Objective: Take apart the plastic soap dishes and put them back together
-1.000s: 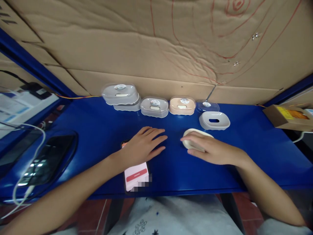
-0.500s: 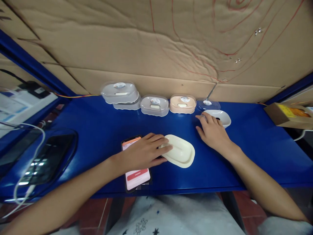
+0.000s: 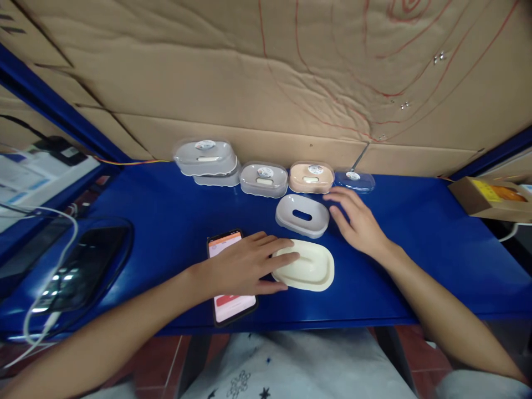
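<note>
My left hand [image 3: 253, 263] is at the left end of a cream oval dish [image 3: 313, 266], fingers over its rim and inside, thumb along the near side. Part of the dish is hidden under those fingers. Directly behind it, a light grey oval dish [image 3: 286, 213] with a slot through its middle lies flat. To the right of the grey dish, my right hand [image 3: 355, 221] hovers with its fingers apart, holding nothing. A phone [image 3: 235, 310] with a lit screen lies partly under my left hand and wrist.
Along the cardboard wall [image 3: 208, 88] stand grey lidded boxes [image 3: 264, 180], a peach one [image 3: 311, 177] and a clear lid [image 3: 357, 180]. A dark tablet-like device [image 3: 83, 271] and a white cable [image 3: 31, 316] lie at left. A cardboard box [image 3: 486, 197] sits at right.
The grey slotted dish has moved left to behind the cream dish, and my right hand has let go of it. The cream dish has turned slightly and shifted a little nearer under my left hand.
</note>
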A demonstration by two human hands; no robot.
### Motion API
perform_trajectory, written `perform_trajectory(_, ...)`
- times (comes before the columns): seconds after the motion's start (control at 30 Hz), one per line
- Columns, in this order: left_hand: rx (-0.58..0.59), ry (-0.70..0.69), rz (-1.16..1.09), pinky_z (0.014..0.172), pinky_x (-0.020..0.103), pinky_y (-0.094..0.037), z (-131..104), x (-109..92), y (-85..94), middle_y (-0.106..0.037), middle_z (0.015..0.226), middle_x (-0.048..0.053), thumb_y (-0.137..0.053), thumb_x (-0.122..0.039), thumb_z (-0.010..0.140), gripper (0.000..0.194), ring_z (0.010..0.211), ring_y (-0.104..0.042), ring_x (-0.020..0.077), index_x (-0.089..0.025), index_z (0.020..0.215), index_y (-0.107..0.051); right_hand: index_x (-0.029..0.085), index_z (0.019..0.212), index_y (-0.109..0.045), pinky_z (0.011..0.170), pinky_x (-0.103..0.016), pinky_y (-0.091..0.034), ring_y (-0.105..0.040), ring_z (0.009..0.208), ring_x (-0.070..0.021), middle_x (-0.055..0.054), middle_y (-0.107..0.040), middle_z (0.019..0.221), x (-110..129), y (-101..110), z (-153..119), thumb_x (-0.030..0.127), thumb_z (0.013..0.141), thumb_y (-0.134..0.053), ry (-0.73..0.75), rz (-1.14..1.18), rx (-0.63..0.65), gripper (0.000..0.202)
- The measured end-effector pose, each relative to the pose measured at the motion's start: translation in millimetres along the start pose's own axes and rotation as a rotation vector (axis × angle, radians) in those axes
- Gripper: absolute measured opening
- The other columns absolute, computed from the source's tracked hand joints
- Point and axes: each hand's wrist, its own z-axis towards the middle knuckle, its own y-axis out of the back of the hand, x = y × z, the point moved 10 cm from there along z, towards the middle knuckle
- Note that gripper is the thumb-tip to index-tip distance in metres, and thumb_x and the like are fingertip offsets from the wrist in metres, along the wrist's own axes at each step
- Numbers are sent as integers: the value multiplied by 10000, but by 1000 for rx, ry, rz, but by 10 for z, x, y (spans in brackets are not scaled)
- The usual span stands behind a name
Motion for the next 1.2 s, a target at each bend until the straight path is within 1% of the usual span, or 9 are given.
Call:
perform_trajectory(0.17, 29, 0, 78, 954, 473, -572, 3, 15, -34, -718, 1417, 185, -714, -452, 1044, 477, 1138, -732, 335, -152, 1408, -643, 161, 1620, -412, 1234, -698, -352, -358, 1600, -436, -243, -398, 1724, -866, -144, -3, 549, 1102, -373, -270, -340, 9, 649)
perform_trajectory(0.27, 22, 7, 99, 964, 470, -564, 2, 33, -34, -718, 1418, 187, -696, -459, 1056, 469, 1148, -733, 334, -147, 1402, -643, 153, 1594, -443, 1194, -721, -356, -404, 1547, -461, -258, -451, 1679, -1011, -197, -13, 592, 1085, -387, -304, -382, 15, 675)
perform_trajectory(0.47, 43, 9, 85, 1008, 511, -553, 17, 47, -41, -692, 1451, 210, -702, -452, 1050, 495, 1199, -712, 360, -136, 1425, -630, 194, 1358, -642, 1102, -653, -413, -591, 1265, -410, -204, -680, 1352, -758, -121, 17, 542, 1087, -416, -253, -381, -26, 496)
perform_trajectory(0.6, 62, 48, 31, 1084, 543, -524, 12, 101, -52, -638, 1514, 224, -778, -454, 991, 544, 1316, -650, 393, -166, 1429, -631, 219, 1391, -621, 1144, -647, -370, -535, 1397, -412, -202, -628, 1473, -596, -154, 15, 535, 1067, -491, -177, -337, 6, 471)
perform_trajectory(0.77, 72, 77, -35, 1004, 479, -554, -11, 116, -31, -668, 1455, 174, -808, -486, 952, 521, 1162, -701, 349, -192, 1359, -669, 228, 1385, -624, 1157, -595, -399, -638, 1336, -359, -166, -723, 1379, -326, -155, 1, 493, 1121, -428, -100, -255, 34, 423)
perform_trajectory(0.87, 66, 73, -45, 974, 449, -550, -6, 87, -2, -699, 1357, 139, -824, -497, 935, 547, 1087, -702, 314, -199, 1365, -664, 234, 1519, -540, 1195, -586, -414, -563, 1459, -368, -180, -615, 1559, 4, -244, -26, 570, 1094, -505, 29, -173, 104, 544)
perform_trajectory(0.97, 70, 77, -40, 985, 450, -540, 5, 77, 8, -700, 1313, 130, -852, -514, 902, 587, 1075, -688, 311, -197, 1359, -666, 241, 1602, -469, 1225, -662, -400, -433, 1572, -420, -199, -473, 1690, 265, -429, -95, 656, 1021, -623, 138, -114, 226, 730)
perform_trajectory(1.07, 90, 91, -12, 977, 458, -540, 10, 91, 4, -695, 1310, 144, -866, -533, 884, 659, 1074, -685, 324, -188, 1399, -642, 237, 1498, -589, 1227, -672, -420, -395, 1601, -417, -185, -538, 1641, 310, -534, -138, 599, 1031, -647, 149, -101, 268, 593)
perform_trajectory(1.2, 109, 104, 23, 988, 461, -531, 16, 113, 11, -690, 1343, 157, -894, -527, 864, 778, 1116, -681, 344, -192, 1489, -577, 219, 1409, -647, 1222, -669, -431, -440, 1573, -415, -186, -588, 1581, 253, -510, -142, 520, 1060, -631, 152, -93, 234, 461)
